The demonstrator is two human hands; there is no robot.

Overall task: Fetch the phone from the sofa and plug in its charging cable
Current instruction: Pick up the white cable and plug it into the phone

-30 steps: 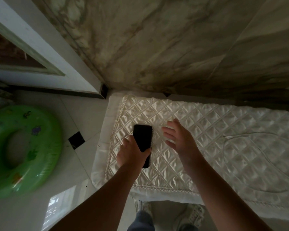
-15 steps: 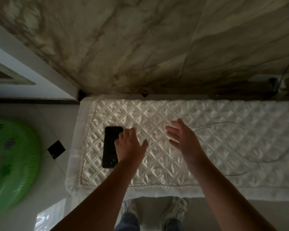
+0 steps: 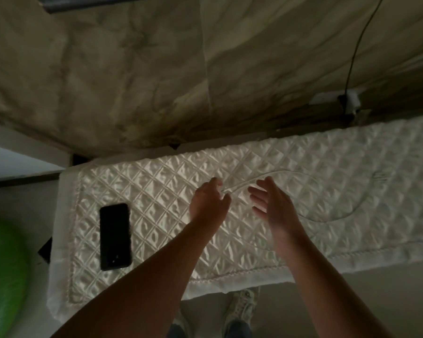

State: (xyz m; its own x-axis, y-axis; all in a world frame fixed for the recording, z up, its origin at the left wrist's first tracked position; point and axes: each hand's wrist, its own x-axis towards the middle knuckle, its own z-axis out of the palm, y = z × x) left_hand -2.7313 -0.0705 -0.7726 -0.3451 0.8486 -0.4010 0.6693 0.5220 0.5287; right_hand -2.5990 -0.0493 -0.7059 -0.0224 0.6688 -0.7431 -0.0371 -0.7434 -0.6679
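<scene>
The phone [image 3: 115, 237] lay flat and dark, face up or down I could not tell, on the white quilted cover [image 3: 303, 167] near its left end, long side running parallel to that left edge, with nobody touching it. The left hand [image 3: 209, 202] was out over the middle of the cover, well apart from the phone, its fingertips pinched at the free end of the white charging cable [image 3: 244, 185]. It looked like a light grasp on the plug end, though the blur left the contact itself uncertain. The right hand [image 3: 271, 203] hovered just beside it, open, palm turned toward the left hand, fingers spread and loose, holding nothing. From the pinch point the cable ran up and right in a shallow arc, passed behind the right hand, then swept round in a wide loop across the right half of the cover and back toward its front edge. A marbled wall [image 3: 156, 69] stood behind the far edge, with a thin dark cord [image 3: 359, 40] running down it to a small white fitting [image 3: 349, 102] by the far right corner. Below the front edge, two pale shoes [image 3: 242, 306] showed on the floor, and something bright green [image 3: 3, 276] sat off the left end.
</scene>
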